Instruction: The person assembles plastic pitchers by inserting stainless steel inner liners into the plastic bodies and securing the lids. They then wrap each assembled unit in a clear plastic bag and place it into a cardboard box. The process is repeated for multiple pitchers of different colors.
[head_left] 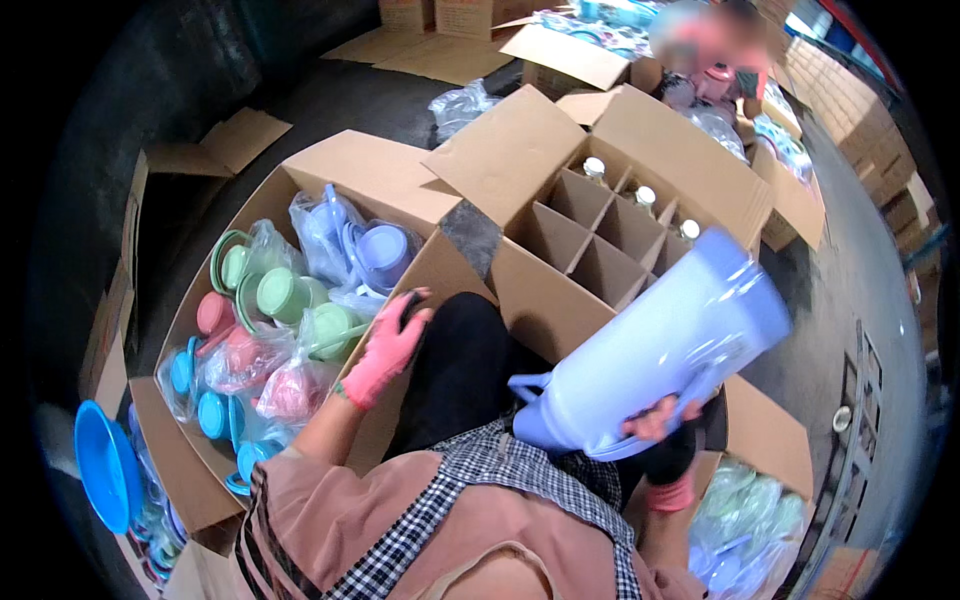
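Note:
My right hand (655, 418), in a pink glove with bare fingertips, grips the handle of a large lavender-blue thermos flask (650, 340). The flask lies tilted over my lap, its wide end up to the right and its narrower end down to the left. Part of the right hand is hidden behind it. My left hand (385, 350), gloved the same way, is at the near flap of the left carton (185, 465), beside my knee. Its fingers are stretched out, with nothing visible in them. Inside that carton lie bagged plastic lids and handles (285, 295) in green, pink, blue and lavender.
Ahead stands an open carton (560, 310) with cardboard dividers (590, 250) and three white-capped bottle tops (645, 197). A blue basin (105, 467) is at far left. Bagged parts fill a carton (770, 425) at lower right. Another person (715, 60) works beyond.

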